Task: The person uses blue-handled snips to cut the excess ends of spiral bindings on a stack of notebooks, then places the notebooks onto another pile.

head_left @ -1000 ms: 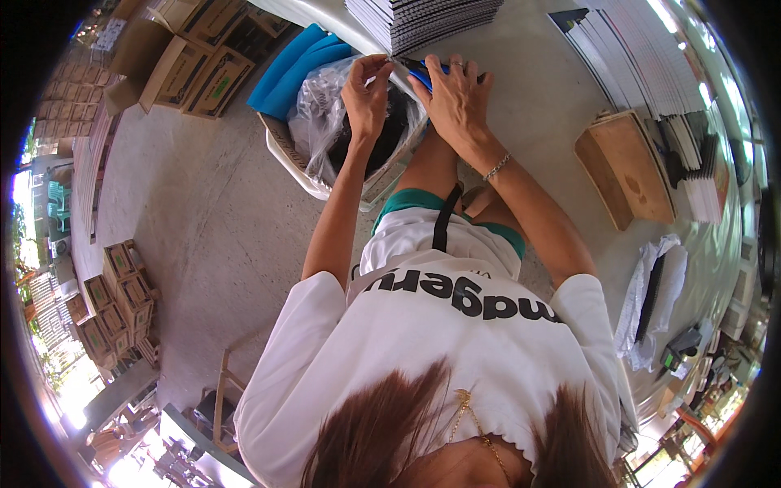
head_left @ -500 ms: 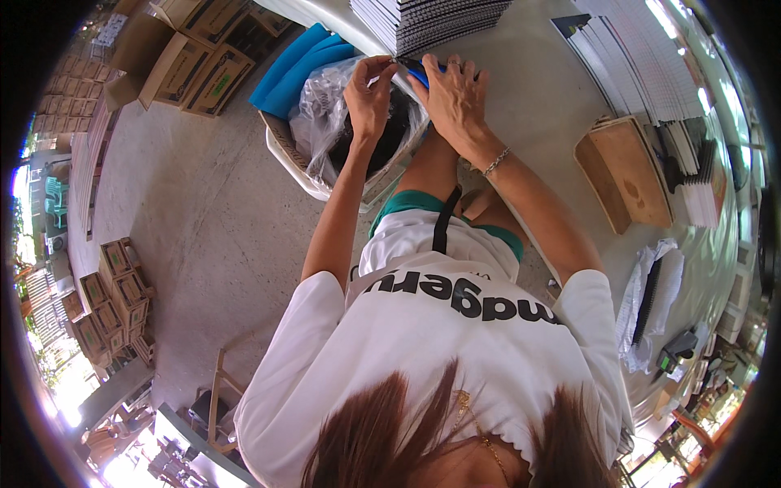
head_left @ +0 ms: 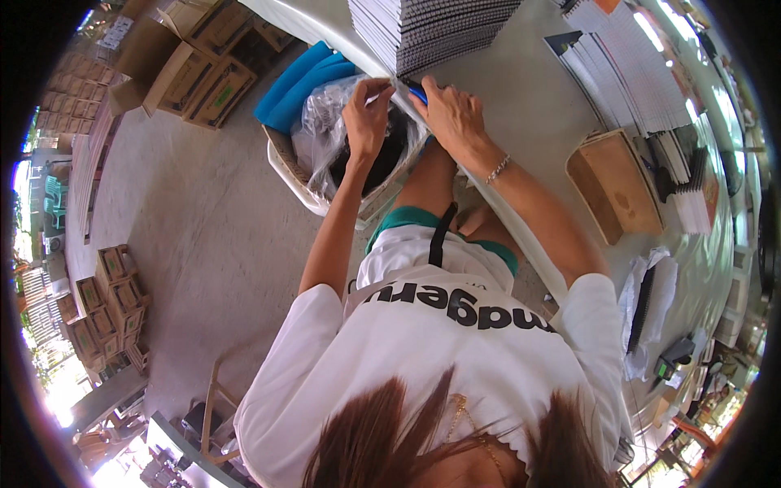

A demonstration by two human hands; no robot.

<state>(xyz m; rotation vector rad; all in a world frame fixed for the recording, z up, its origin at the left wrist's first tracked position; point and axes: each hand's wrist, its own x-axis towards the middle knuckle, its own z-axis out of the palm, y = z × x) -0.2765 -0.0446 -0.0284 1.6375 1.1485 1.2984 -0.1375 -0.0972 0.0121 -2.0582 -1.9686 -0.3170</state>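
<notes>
At the near corner of a tall stack of spiral-bound notebooks (head_left: 443,37), both my hands work close together. My left hand (head_left: 366,118) is closed in a pinch, thumb against forefinger; what lies between its fingertips is too small to make out. My right hand (head_left: 457,118) wraps round a blue-handled hand tool (head_left: 418,93), perhaps pliers, with a dark end toward the stack's corner. Its jaws cannot be made out. Under my left hand stands a white bin (head_left: 286,175) lined with a clear plastic bag (head_left: 319,130) with dark stuff inside.
Blue rolled sheets (head_left: 297,85) stick out of the bin. On the table at right are more notebook stacks (head_left: 622,73), an open wooden box (head_left: 620,183) and white wrapping (head_left: 648,301) round a dark strip. Cardboard boxes (head_left: 199,85) stand on the floor at left.
The view has shifted a little, so the stack and bin appear lower. My right hand and the tool have drawn slightly away from my left fingertips; less of the blue handle shows.
</notes>
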